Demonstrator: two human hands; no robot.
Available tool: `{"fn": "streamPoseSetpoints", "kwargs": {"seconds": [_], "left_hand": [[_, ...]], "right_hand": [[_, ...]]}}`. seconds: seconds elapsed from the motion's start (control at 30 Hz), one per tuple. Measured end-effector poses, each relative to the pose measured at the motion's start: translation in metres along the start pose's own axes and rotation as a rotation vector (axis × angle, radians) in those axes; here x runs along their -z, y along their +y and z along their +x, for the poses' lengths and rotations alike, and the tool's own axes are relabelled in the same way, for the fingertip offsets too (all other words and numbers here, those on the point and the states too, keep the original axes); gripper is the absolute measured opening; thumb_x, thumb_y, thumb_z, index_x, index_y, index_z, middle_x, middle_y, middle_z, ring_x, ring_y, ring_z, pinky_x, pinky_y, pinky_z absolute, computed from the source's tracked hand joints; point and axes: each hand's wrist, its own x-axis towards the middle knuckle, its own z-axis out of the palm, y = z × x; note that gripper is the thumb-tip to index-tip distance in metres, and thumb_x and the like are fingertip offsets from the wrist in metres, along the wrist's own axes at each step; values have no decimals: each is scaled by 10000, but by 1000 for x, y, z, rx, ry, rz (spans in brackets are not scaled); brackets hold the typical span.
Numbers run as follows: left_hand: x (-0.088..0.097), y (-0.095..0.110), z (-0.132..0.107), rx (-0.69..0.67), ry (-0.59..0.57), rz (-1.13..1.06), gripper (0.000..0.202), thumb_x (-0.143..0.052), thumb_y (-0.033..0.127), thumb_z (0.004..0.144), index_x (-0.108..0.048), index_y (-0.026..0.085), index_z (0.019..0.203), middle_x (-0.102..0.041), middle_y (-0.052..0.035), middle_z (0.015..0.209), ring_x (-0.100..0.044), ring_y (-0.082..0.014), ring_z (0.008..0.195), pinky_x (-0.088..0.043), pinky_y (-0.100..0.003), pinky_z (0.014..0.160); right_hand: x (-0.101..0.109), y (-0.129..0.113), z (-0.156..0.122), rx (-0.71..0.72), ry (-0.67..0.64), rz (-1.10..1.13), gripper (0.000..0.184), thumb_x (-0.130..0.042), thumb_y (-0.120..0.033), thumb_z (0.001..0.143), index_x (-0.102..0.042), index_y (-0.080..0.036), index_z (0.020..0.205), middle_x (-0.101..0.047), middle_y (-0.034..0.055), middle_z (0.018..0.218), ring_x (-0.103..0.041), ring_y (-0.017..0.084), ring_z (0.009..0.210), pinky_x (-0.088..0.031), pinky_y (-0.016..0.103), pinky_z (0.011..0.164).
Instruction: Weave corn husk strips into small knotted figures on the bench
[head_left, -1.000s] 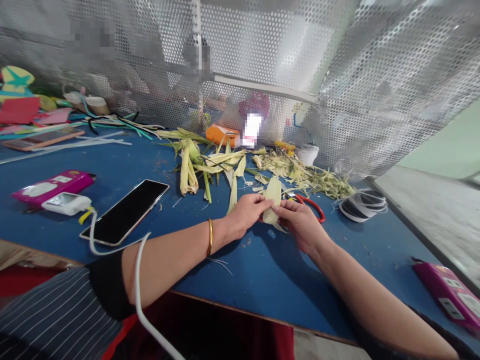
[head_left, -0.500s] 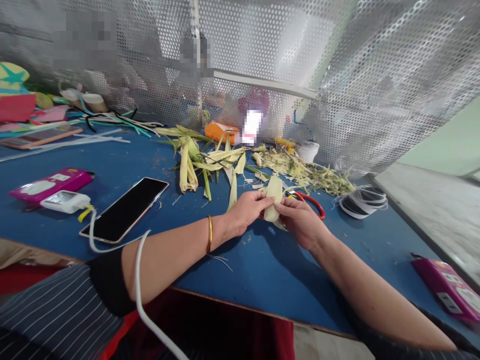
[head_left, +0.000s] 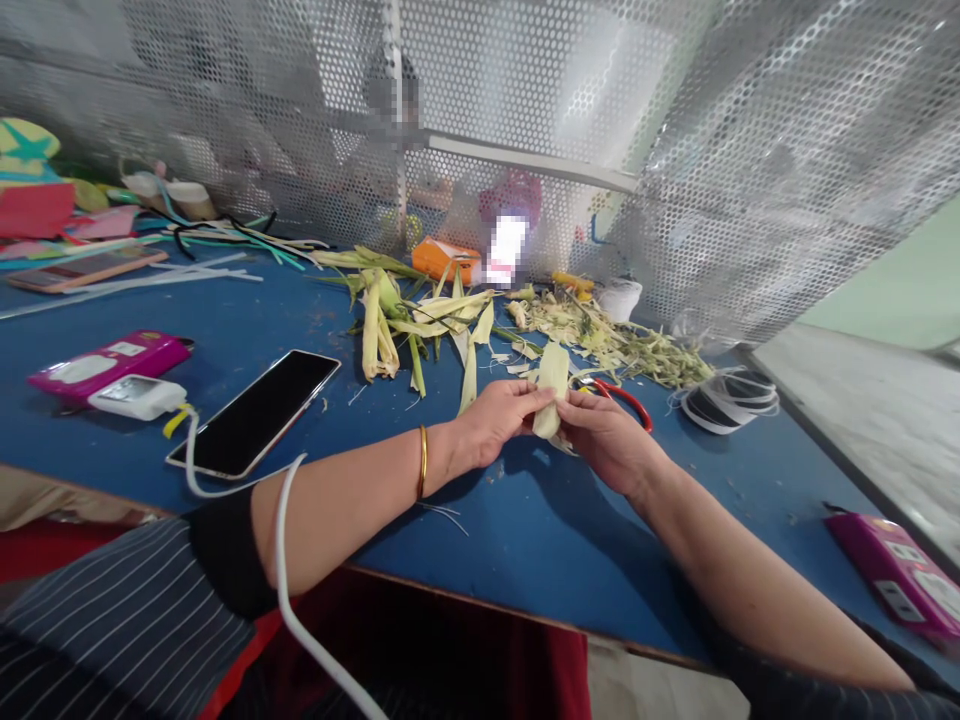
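Between my two hands a pale green corn husk (head_left: 552,388) stands roughly upright above the blue table (head_left: 480,550). My left hand (head_left: 501,420) pinches its left side with thumb and fingers. From the right, my right hand (head_left: 600,425) grips the lower right side of the same husk. Red-handled scissors (head_left: 626,398) lie just behind my right hand, their blades partly hidden. Beyond my left hand is a bunch of husks and leaves (head_left: 386,325). A heap of shredded husk scraps (head_left: 600,335) spreads behind the scissors.
A black phone (head_left: 259,415), a white device on a cable (head_left: 139,397) and a purple box (head_left: 112,360) lie left. A spool of white cord (head_left: 727,402) and another purple box (head_left: 896,575) sit right. A perforated metal screen (head_left: 525,110) rises behind; an orange object (head_left: 446,262) stands before it.
The view has shifted slightly. Both hands keep their hold on the corn husk, with hardly any change in their position.
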Motion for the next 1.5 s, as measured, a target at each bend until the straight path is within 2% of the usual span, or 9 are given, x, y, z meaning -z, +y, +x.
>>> {"fn": "streamPoseSetpoints", "kwargs": {"seconds": [0.47, 0.57, 0.7, 0.87, 0.97, 1.1, 1.23, 1.37, 1.5], "left_hand": [[0, 3, 0, -34, -64, -15, 221, -771, 283, 771, -634, 110, 771, -638, -19, 720, -587, -95, 654, -499, -277, 738], [4, 4, 2, -52, -7, 81, 198, -758, 269, 771, -621, 126, 769, -626, -15, 742, -565, -88, 642, -485, -271, 711], [9, 9, 3, -159, 105, 344, 249, -661, 243, 823, -529, 168, 626, -486, 39, 569, -416, -70, 522, -355, -235, 560], [17, 18, 3, -315, 249, 650, 283, -678, 214, 770, -505, 184, 549, -439, 39, 535, -350, -89, 542, -292, -253, 557], [23, 22, 6, -259, 285, 653, 284, -680, 217, 764, -502, 189, 544, -450, 26, 536, -389, -98, 533, -325, -262, 556], [29, 26, 13, -187, 330, 591, 270, -695, 210, 755, -520, 185, 551, -475, 4, 554, -439, -107, 544, -397, -269, 545], [31, 29, 16, -143, 371, 581, 258, -720, 205, 736, -540, 176, 554, -484, -5, 573, -447, -111, 562, -440, -280, 538], [32, 30, 16, -93, 387, 545, 258, -728, 219, 740, -544, 177, 564, -483, -7, 551, -456, -113, 553, -457, -292, 540], [35, 30, 16, -48, 378, 471, 217, -753, 217, 716, -561, 181, 621, -457, 20, 494, -504, -123, 516, -469, -309, 546]], "right_hand": [[-1, -6, -2, 34, -31, -9, 260, -797, -429, 622, -701, -209, 721, -709, 59, 763, -641, 216, 744, -481, 339, 709], [-1, -14, -5, 102, -27, 21, 222, -794, -406, 632, -685, -223, 697, -683, 45, 779, -628, 214, 768, -494, 357, 756], [13, -29, -8, 248, 11, 9, 209, -754, -431, 677, -642, -254, 685, -650, 46, 814, -626, 245, 883, -495, 404, 844], [47, -48, -6, 452, 146, 50, 137, -636, -368, 802, -654, -243, 748, -661, 98, 1050, -580, 263, 1126, -468, 443, 880], [65, -60, -5, 556, 267, 292, 128, -612, -235, 825, -671, -202, 717, -665, 103, 1068, -594, 222, 1124, -458, 403, 890], [82, -76, -9, 699, 436, 465, 265, -539, -159, 862, -675, -166, 635, -681, 111, 1098, -634, 188, 1065, -459, 349, 830], [94, -86, -16, 819, 535, 434, 383, -451, -171, 913, -686, -172, 610, -675, 106, 1193, -633, 167, 1099, -454, 316, 792], [99, -91, -24, 916, 629, 356, 377, -427, -183, 923, -708, -226, 676, -681, 57, 1218, -619, 157, 1142, -453, 343, 863], [107, -95, -29, 1023, 733, 310, 379, -451, -93, 899, -688, -264, 657, -703, -5, 1186, -638, 121, 1092, -442, 345, 850]]}}
